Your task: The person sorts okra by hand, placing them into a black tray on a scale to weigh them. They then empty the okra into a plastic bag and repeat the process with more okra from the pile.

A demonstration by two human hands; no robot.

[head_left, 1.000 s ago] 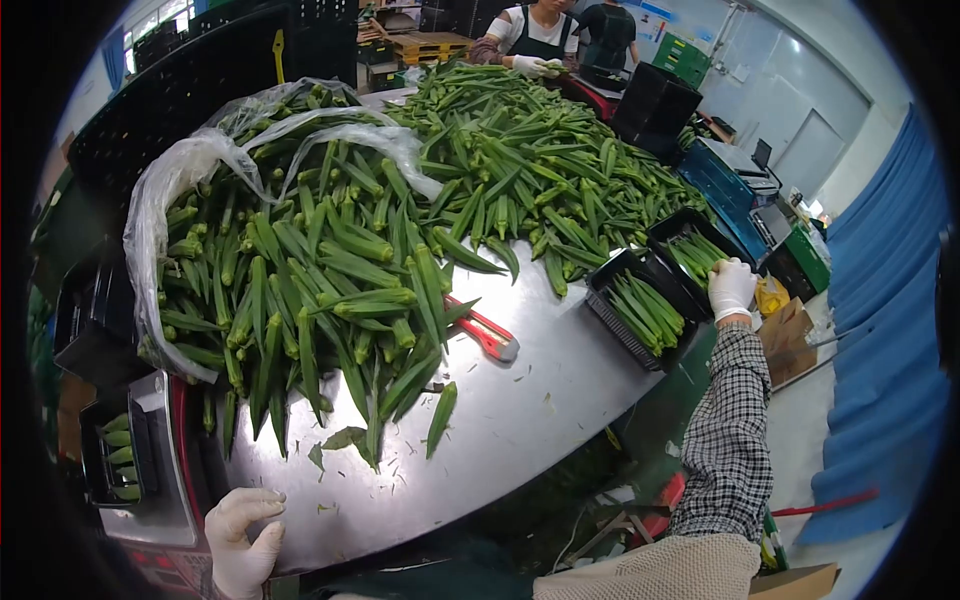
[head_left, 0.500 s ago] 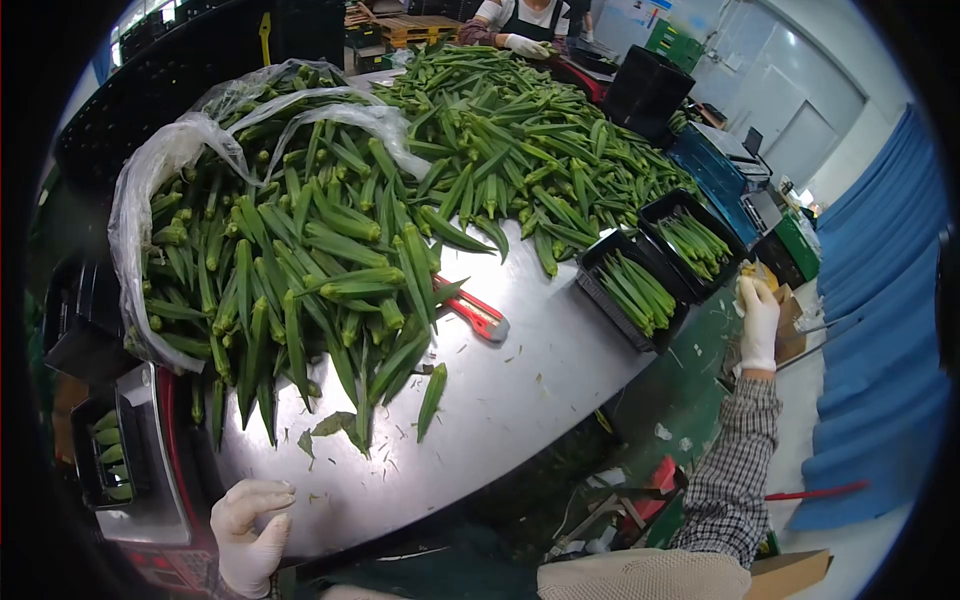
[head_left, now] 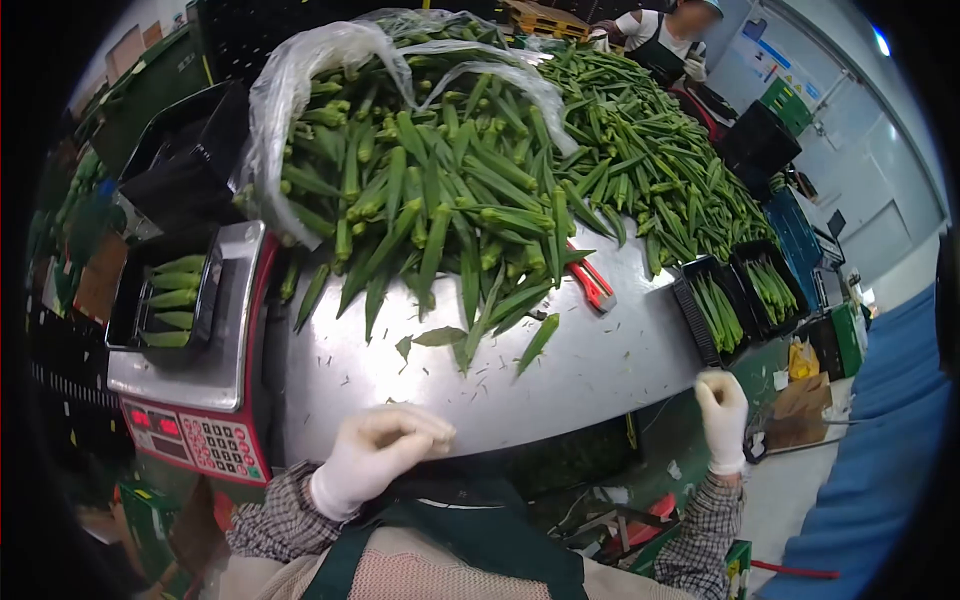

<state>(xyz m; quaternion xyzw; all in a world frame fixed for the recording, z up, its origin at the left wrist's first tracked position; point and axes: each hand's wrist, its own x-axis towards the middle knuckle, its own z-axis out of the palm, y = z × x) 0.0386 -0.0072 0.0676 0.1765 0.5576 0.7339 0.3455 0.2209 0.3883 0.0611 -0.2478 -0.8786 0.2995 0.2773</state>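
My left hand (head_left: 375, 455), in a white glove, hovers by the table's near edge, its fingers drawn together toward the thumb and nothing visible in them. My right hand (head_left: 722, 415), gloved too, is just below the black trays, thumb and fingers curled together with nothing showing between them. Beyond my hands, a big heap of okra (head_left: 430, 195) spills from a clear plastic bag (head_left: 315, 60). One loose okra pod (head_left: 538, 342) lies near the front of the heap. A red utility knife (head_left: 592, 285) rests on the metal table (head_left: 600, 375).
Left, a red scale (head_left: 195, 435) bears a black tray (head_left: 120, 335) of okra. Two trays, a nearer one (head_left: 697, 335) and a farther one (head_left: 772, 322), hold okra at the right edge. A co-worker (head_left: 665, 45) stands behind the heap. A yellow bag (head_left: 803, 357) is at right.
My view has swung left, bringing the scale fully in. My right hand has come back from beside the yellow bag toward the table. My left hand's fingers have closed and it sits farther over the edge.
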